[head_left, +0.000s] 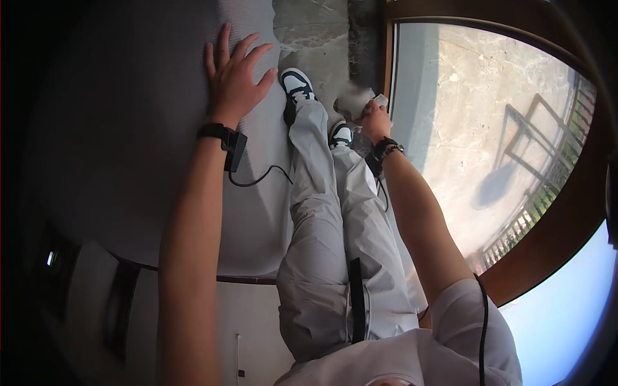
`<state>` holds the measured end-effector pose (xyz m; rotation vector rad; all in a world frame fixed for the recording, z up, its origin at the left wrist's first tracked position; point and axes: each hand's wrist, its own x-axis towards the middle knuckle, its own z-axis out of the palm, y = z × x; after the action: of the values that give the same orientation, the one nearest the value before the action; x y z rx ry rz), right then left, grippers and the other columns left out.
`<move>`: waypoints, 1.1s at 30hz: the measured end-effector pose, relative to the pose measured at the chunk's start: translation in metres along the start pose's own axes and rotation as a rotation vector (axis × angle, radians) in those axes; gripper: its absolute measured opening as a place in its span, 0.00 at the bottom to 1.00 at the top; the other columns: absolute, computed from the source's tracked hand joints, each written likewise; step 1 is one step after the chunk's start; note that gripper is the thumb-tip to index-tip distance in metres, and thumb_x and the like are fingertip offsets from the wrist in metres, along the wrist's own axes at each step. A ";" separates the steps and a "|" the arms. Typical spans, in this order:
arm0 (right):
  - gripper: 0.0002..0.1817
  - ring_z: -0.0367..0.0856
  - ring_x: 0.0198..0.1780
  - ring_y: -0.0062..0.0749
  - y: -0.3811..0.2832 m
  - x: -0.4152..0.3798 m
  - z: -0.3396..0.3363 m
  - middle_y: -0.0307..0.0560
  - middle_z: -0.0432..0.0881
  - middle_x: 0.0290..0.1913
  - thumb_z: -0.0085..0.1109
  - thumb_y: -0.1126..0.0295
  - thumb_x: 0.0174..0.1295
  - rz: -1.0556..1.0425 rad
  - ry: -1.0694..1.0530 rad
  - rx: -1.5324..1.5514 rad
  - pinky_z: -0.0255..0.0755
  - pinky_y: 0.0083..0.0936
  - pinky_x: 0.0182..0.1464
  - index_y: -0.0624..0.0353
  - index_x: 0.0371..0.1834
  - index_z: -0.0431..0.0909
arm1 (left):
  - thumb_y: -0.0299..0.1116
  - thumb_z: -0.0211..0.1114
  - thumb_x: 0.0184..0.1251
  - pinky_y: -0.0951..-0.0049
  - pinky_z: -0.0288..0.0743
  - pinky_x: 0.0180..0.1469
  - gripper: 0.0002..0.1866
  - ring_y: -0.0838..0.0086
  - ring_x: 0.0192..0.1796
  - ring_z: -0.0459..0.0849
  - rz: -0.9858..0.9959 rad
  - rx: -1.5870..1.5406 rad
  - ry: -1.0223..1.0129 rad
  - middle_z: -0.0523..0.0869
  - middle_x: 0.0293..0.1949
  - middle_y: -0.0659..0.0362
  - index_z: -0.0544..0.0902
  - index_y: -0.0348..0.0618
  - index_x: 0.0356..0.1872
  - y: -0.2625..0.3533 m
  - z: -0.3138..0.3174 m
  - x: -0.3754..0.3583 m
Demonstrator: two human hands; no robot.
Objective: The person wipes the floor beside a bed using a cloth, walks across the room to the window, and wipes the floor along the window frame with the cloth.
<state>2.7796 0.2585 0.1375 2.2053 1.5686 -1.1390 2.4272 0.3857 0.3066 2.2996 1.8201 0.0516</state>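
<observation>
No brand mark, label or legible writing was visible on any item in view. The left hand [235, 77] lay at 11 o'clock of the view, palm flat against the grey curtain [129, 128], all five fingers spread and holding nothing; its forearm ran straight back toward 6 o'clock. A black wristband [215, 132] circled the left wrist, with a small black unit [235, 151] attached and a thin cable [264, 175] looping toward 3 o'clock. The right hand [375, 119] was at 1 o'clock, fingers closed around a crumpled grey cloth [354, 101] held against the lower edge of the window glass [489, 128], beside the wooden frame [566, 219]. A dark beaded bracelet [385, 149] sat on the right wrist. Below, grey trousers [322, 244] and two white-and-dark sneakers [297, 83] stood between both arms, on the stone floor [315, 32].
</observation>
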 end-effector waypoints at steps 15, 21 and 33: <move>0.21 0.80 0.62 0.63 0.120 -0.115 0.050 0.59 0.81 0.59 0.61 0.74 0.62 0.005 0.005 0.043 0.77 0.51 0.64 0.48 0.60 0.79 | 0.42 0.75 0.64 0.37 0.41 0.86 0.24 0.50 0.86 0.55 0.052 0.024 0.100 0.77 0.73 0.56 0.86 0.55 0.61 0.035 -0.002 -0.033; 0.20 0.80 0.61 0.63 0.152 -0.179 0.082 0.60 0.81 0.58 0.61 0.74 0.62 -0.049 0.086 0.090 0.77 0.50 0.64 0.49 0.58 0.79 | 0.35 0.72 0.67 0.42 0.52 0.82 0.21 0.51 0.80 0.66 0.097 -0.209 0.258 0.76 0.73 0.54 0.84 0.48 0.60 0.078 -0.023 -0.115; 0.20 0.81 0.59 0.64 0.139 -0.253 0.060 0.63 0.82 0.55 0.57 0.76 0.61 -0.172 0.166 0.175 0.76 0.52 0.62 0.51 0.58 0.80 | 0.25 0.64 0.69 0.56 0.68 0.72 0.16 0.62 0.68 0.80 -0.017 -0.452 -0.003 0.85 0.61 0.61 0.86 0.50 0.56 0.184 -0.030 -0.377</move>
<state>2.8381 -0.0137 0.2339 2.3678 1.8211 -1.2098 2.5089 -0.0144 0.4079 1.9641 1.6212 0.4125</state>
